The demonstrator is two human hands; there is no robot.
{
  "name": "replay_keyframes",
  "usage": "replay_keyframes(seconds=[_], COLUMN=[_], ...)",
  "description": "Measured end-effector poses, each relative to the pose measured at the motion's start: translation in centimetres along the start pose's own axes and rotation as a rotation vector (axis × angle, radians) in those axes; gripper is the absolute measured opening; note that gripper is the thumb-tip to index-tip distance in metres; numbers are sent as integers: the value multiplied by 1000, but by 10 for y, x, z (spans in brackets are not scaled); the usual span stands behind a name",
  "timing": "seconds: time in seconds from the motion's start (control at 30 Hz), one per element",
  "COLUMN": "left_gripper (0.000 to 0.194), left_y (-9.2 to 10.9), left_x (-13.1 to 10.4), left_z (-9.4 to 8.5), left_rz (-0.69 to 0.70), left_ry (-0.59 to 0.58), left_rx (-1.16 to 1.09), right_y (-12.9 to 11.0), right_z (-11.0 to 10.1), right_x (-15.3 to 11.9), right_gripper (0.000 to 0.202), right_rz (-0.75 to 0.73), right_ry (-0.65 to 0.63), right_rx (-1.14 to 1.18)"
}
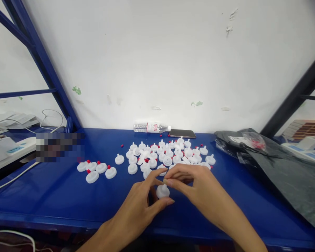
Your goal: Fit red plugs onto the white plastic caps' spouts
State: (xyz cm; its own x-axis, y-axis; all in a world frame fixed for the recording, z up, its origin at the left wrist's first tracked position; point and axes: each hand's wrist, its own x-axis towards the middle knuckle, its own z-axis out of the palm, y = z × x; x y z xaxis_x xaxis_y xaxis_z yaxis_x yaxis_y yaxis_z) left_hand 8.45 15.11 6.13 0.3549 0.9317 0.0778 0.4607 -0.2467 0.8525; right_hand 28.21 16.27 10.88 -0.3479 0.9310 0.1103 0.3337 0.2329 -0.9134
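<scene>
I hold the white cap (162, 191) pinched in my left hand (140, 206) near the table's (55, 196) front, right hand (196, 187) fingertips closed at its nozzle, so I'd keep it upright and press squarely.

A pixelated block (60, 147) covers whatever lies at the worktop's (55, 196) left rear. Both forearms are cut off by the bottom edge. The right hand (196, 189) hides the near edge of the pile of white caps (168, 154), and its fingers (177, 184) cover the top of the white cap (162, 191) held between the hands. The bottle (151, 127) label is too small to read. The black bag (283, 171) runs off the right edge.
</scene>
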Motion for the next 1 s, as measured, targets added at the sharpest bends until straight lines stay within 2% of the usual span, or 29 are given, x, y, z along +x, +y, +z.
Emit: replay_keyframes(seconds=[0.17, 0.37, 0.57, 0.63, 0.7, 0.9, 1.0], left_gripper=[68, 63, 40, 38, 33, 29, 30], left_y=[0, 1, -5, -6, -6, -4, -5], left_x=[-1, -2, -4, -4, -3, -5, -7], left_z=[1, -1, 2, -1, -7, -37, -48], left_rz=[20, 58, 99, 88, 70, 26, 8], left_ry=[14, 54, 115, 144, 159, 180, 194], left_rx=[-17, -27, 68, 125, 193, 348, 415], right_y=[-3, -1, -1, -1, 1, 20, 27], right_z=[6, 8, 5, -1, -12, -52, -60], right_x=[2, 3, 3, 1, -2, -11, -8], right_gripper=[16, 10, 41, 48, 50, 27, 17], right_rz=[-16, 37, 109, 111, 105, 143, 190], right_ry=[2, 11, 26, 30, 94, 386, 413], right_rx=[-72, 11, 96, 91, 41, -250, -453])
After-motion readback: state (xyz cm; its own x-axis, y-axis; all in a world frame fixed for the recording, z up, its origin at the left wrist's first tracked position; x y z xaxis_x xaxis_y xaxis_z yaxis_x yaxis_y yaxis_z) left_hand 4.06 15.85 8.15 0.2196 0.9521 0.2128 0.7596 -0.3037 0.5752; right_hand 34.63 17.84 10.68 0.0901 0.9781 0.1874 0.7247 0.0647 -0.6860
